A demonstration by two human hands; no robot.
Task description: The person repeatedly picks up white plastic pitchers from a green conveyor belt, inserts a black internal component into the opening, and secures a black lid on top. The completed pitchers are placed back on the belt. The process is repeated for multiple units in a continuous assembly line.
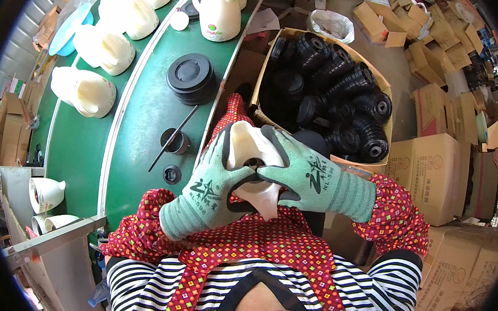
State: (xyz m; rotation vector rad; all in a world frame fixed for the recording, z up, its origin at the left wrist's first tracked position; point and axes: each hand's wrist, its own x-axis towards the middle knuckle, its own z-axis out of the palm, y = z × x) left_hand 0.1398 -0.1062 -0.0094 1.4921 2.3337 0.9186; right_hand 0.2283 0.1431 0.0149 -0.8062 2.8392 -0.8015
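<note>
Both my hands wear pale green gloves and grip a cream-white plastic jug body (254,143) in front of my chest. My left hand (209,178) wraps its left side, and my right hand (300,170) its right side. The two thumbs meet at a dark round spot in the middle of the jug body; what lies under them is partly hidden. On the green bench to the left stands a stack of black round plastic parts (192,75). Nearer me are a small black cup (175,142) with a black rod (172,139) across it and a small black ring-shaped cap (172,174).
An upright cream jug (222,19) and a white round lid (179,21) stand farther along the green bench (139,141). Several cream jugs (93,93) line its left side. On my right, an open carton (266,69) holds many black round parts (346,105); closed cartons (429,175) stand beyond.
</note>
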